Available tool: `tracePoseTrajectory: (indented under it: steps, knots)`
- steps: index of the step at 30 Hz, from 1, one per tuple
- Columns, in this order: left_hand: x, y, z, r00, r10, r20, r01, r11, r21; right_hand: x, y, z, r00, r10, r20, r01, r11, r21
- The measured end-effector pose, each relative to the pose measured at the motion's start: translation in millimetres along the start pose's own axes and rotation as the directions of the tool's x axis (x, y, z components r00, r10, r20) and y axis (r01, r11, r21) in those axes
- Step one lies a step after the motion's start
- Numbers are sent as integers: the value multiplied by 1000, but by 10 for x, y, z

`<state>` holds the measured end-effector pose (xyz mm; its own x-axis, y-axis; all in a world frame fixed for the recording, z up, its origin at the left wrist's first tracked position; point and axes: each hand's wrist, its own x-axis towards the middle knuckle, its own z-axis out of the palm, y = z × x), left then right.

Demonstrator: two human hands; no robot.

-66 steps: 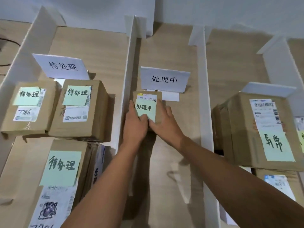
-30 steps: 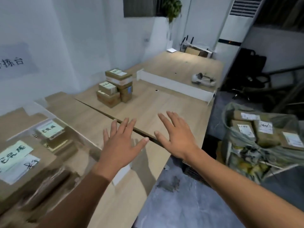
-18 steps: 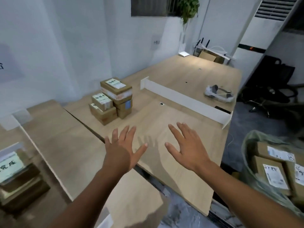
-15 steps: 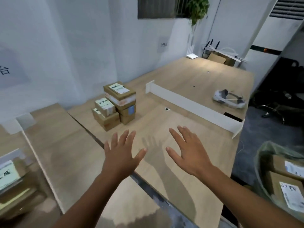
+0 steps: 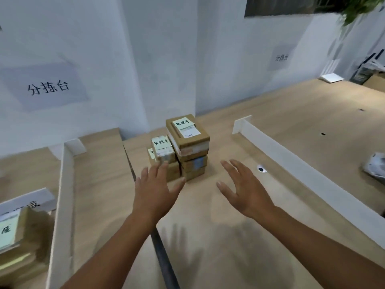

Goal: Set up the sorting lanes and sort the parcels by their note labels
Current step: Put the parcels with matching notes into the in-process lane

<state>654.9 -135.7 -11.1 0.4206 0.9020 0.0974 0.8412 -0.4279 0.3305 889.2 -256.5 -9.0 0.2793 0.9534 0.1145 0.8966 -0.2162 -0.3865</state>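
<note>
A small stack of cardboard parcels (image 5: 188,152) with pale green note labels stands on the wooden table near the wall. The top parcel (image 5: 186,130) lies highest; a smaller labelled parcel (image 5: 163,148) sits to its left. My left hand (image 5: 156,189) hovers just in front of the stack's left side, fingers spread, holding nothing. My right hand (image 5: 242,188) is open too, to the right of the stack and a little short of it. A white lane divider (image 5: 63,197) stands at the left.
A long white divider board (image 5: 308,176) lies on the table to the right. A sorted parcel with a green note (image 5: 12,232) sits at the far left behind a white sign (image 5: 25,202). A dark gap (image 5: 160,243) runs between two tabletops. Wall signs hang behind.
The view has swung left and closer to the parcel stack. Both empty hands have moved forward toward it, after letting go of a parcel in the middle lane earlier.
</note>
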Motion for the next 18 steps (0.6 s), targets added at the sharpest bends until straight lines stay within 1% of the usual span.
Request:
tracePoseTrajectory:
  steps: [3, 6, 8, 11, 13, 14, 16, 18]
  knots:
    - [525, -3, 180, 995, -83, -56, 79, 995, -63, 592, 107, 81, 1000, -24, 14, 23, 997, 80]
    - [1089, 23, 351, 988, -134, -70, 122, 980, -156, 1180, 241, 180, 1000, -10, -28, 15, 984, 180]
    - [1445, 29, 471, 984, -156, -89, 134, 967, -217, 1595, 319, 281, 1000, 1, -17, 3, 969, 246]
    - [1855, 63, 638, 976, -178, -124, 131, 938, -322, 2141, 404, 440, 1000, -11, -19, 16, 954, 298]
    - [2074, 73, 777, 972, -199, -126, 144, 926, -350, 2454, 458, 572, 1000, 15, -16, -8, 933, 360]
    - [2148, 78, 851, 974, -205, -99, 157, 918, -365, 2568, 483, 650, 1000, 30, 8, -31, 923, 385]
    - [2248, 89, 1002, 978, -208, -29, 178, 895, -408, 2708, 524, 821, 995, 31, 98, -66, 922, 380]
    - [2294, 90, 1119, 973, -230, -4, 203, 867, -456, 2776, 554, 976, 985, 18, 170, -80, 928, 365]
